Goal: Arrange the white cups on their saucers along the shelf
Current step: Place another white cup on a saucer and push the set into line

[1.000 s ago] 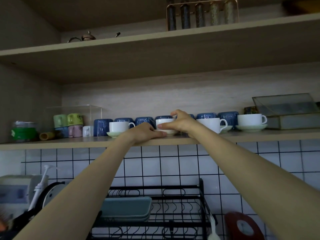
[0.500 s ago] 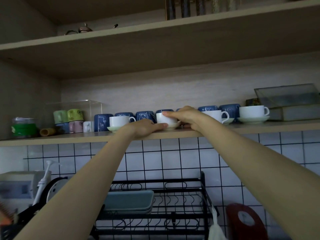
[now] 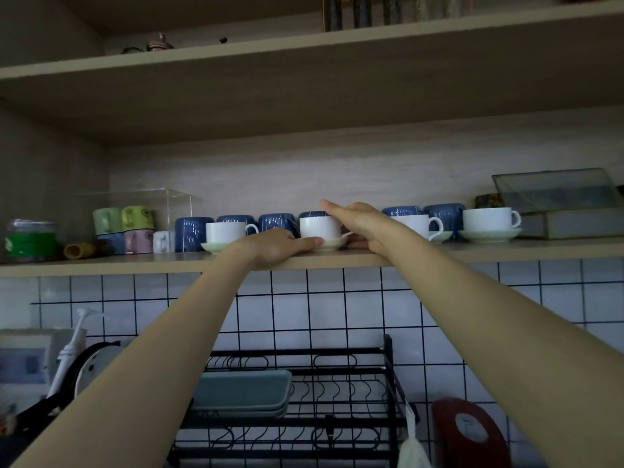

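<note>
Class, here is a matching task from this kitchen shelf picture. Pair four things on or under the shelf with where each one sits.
Things:
1. green-lidded jar
2. glass box
3. white cup between the hands
4. dish rack

Places:
A. far right of the shelf
B. below the shelf, against the tiles
C. far left of the shelf
D. middle of the shelf, on a saucer

Pairs: 1-C, 2-A, 3-D, 4-B

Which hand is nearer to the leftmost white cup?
Left. The left hand rests just right of the leftmost white cup; the right hand is beyond the next cup.
</note>
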`<state>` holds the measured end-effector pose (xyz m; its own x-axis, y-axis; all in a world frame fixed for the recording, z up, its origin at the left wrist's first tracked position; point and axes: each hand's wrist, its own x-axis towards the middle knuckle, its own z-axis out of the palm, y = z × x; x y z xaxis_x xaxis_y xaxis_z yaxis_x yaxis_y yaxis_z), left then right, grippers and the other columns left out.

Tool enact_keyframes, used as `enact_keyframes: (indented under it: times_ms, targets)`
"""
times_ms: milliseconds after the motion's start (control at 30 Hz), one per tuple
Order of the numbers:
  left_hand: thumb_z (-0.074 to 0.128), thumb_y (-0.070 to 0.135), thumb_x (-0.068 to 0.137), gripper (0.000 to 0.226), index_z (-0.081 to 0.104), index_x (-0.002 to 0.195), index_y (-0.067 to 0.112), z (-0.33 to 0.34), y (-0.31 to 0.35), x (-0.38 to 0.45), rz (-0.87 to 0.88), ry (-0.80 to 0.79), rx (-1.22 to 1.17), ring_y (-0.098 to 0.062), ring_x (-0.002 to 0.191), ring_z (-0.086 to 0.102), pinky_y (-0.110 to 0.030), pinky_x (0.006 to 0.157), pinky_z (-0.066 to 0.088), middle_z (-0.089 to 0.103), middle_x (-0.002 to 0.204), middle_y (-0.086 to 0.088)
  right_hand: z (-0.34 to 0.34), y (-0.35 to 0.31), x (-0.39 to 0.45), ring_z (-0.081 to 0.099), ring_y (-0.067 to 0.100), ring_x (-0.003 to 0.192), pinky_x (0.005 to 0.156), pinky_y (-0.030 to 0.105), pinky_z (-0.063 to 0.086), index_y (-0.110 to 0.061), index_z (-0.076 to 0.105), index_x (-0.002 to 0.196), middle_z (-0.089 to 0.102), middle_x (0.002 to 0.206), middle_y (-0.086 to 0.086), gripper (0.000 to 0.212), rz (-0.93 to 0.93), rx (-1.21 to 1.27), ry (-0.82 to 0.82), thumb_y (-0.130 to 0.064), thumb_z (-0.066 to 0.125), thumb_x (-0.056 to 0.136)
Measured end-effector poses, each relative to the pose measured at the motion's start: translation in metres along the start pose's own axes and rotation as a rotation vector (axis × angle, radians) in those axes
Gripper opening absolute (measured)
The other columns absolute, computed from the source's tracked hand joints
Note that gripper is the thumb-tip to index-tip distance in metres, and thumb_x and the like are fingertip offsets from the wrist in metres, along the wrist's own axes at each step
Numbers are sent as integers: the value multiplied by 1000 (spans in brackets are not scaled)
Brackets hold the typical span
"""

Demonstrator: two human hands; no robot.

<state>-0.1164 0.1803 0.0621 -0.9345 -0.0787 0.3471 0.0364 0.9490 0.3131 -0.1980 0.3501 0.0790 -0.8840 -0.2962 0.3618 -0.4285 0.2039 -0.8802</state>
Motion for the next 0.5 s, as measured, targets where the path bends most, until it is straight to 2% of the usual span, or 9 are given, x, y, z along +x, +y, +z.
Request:
enact_keyframes:
  times_ms: [167,300,500]
  targets:
    - [38,78,89,73,68,119,19,0,0,1,-26,17,20,-22,109,60,-33,87,39,64,122,-1,0,-1,0,63,26,106,87,38,57,-9,52,131,61,122,10,62,34,87,49,-58,50,94]
    - [37,76,91,75,67,120,14,-1,-2,5,-56,15,53,-24,112,61,-32,85,39,65,124,-5,1,-2,-1,59,25,109,78,34,54,-9,43,141,56,130,10,63,43,78,81,-54,45,98]
    - [36,81,87,76,67,120,20,-5,1,8,-72,-9,115,-22,111,59,-34,89,40,64,123,-1,1,-3,-1,61,28,112,86,41,57,-9,30,148,58,127,10,66,48,153,120,-53,41,99]
